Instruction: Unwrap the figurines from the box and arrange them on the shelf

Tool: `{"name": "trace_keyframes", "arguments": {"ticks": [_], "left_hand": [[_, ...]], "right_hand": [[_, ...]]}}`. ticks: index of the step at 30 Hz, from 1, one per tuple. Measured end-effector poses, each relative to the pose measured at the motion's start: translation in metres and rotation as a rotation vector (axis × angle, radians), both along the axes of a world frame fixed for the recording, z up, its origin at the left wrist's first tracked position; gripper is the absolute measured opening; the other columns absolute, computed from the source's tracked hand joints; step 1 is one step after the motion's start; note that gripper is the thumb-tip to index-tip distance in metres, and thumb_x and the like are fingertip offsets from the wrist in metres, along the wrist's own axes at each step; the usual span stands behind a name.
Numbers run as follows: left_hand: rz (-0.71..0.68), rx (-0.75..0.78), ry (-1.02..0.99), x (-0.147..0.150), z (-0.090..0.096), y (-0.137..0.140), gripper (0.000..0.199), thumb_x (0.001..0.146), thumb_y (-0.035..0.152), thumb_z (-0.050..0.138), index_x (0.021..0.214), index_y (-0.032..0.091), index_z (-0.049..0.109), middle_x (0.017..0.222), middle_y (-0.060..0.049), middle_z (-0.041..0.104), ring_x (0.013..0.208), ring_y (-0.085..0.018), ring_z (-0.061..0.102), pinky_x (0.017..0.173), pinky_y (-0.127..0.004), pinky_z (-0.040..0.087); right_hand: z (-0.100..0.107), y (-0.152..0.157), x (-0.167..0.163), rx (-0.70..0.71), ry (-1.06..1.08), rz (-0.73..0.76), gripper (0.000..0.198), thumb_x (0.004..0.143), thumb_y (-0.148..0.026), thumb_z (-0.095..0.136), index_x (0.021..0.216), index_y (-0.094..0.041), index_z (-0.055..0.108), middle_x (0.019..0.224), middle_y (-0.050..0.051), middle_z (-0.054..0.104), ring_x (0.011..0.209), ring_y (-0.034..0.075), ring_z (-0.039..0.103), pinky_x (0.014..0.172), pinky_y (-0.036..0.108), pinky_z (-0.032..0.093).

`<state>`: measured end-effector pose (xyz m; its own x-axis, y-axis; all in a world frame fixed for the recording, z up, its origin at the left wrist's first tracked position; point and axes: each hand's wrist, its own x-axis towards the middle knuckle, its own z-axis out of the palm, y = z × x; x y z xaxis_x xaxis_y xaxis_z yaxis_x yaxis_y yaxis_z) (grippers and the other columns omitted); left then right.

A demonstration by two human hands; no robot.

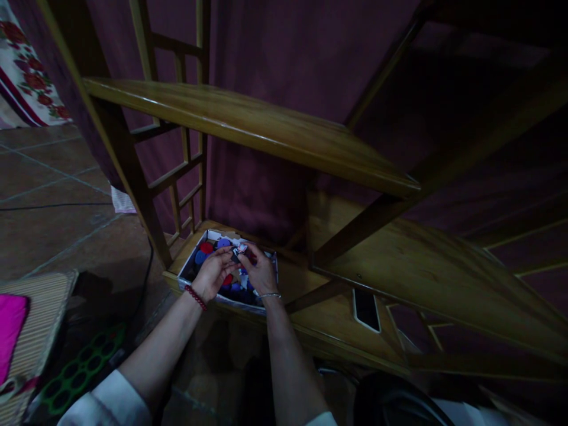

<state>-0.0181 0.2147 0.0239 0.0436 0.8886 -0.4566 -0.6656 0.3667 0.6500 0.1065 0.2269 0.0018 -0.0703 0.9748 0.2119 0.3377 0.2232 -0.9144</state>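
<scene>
Over an open shallow box (242,305), my left hand (212,275) and my right hand (261,275) come together. Between their fingertips is a small dark piece with a white and pinkish figure on it (241,249); its exact kind is too small to make out. Both hands have their fingers closed on it. Inside the box lie a red round piece (206,247), a blue round piece (201,257), a purple round piece (223,242) and other small dark and pale items. My hands cover part of the contents.
The box stands on a low wooden shelf (302,284) below a higher wooden board (248,124). A white-edged phone (367,310) lies to the right. A lattice frame (177,171) rises at left. Lower left are a green holed rack (80,373) and a pink cloth (11,331).
</scene>
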Motion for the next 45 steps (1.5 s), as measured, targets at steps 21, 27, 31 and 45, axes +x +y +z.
{"name": "trace_keyframes", "arguments": {"ticks": [21, 27, 31, 45], "left_hand": [[0.021, -0.026, 0.081, 0.006, 0.002, 0.001, 0.024, 0.074, -0.005, 0.046, 0.088, 0.01, 0.058, 0.066, -0.003, 0.061, 0.057, -0.009, 0.058, 0.065, -0.025, 0.054], [0.033, -0.022, 0.072, 0.005, 0.004, 0.0, 0.028, 0.075, -0.006, 0.045, 0.094, 0.01, 0.058, 0.064, -0.001, 0.06, 0.053, -0.007, 0.056, 0.068, -0.026, 0.054], [0.04, -0.034, 0.086, 0.005, 0.002, 0.001, 0.029, 0.075, -0.006, 0.044, 0.096, 0.01, 0.057, 0.062, 0.0, 0.059, 0.052, -0.006, 0.055, 0.069, -0.026, 0.054], [0.025, -0.022, 0.144, 0.008, 0.004, 0.0, 0.031, 0.073, -0.007, 0.043, 0.093, 0.01, 0.059, 0.059, 0.0, 0.057, 0.053, -0.007, 0.056, 0.069, -0.026, 0.055]], "right_hand": [[-0.011, 0.006, 0.001, -0.01, -0.059, -0.008, 0.022, 0.076, -0.028, 0.055, 0.096, -0.023, 0.063, 0.097, 0.002, 0.066, 0.092, 0.018, 0.058, 0.086, 0.031, 0.044], [-0.01, 0.005, 0.001, -0.032, -0.008, 0.026, 0.032, 0.075, -0.027, 0.055, 0.107, -0.024, 0.059, 0.101, 0.002, 0.064, 0.094, 0.017, 0.058, 0.087, 0.032, 0.044], [-0.013, 0.006, 0.003, -0.009, 0.013, 0.053, 0.03, 0.076, -0.026, 0.055, 0.105, -0.023, 0.061, 0.103, 0.002, 0.064, 0.097, 0.018, 0.057, 0.089, 0.032, 0.044], [-0.015, 0.008, 0.004, 0.068, -0.045, 0.037, 0.024, 0.076, -0.024, 0.056, 0.099, -0.023, 0.064, 0.102, 0.004, 0.061, 0.098, 0.018, 0.055, 0.088, 0.031, 0.044]]}}
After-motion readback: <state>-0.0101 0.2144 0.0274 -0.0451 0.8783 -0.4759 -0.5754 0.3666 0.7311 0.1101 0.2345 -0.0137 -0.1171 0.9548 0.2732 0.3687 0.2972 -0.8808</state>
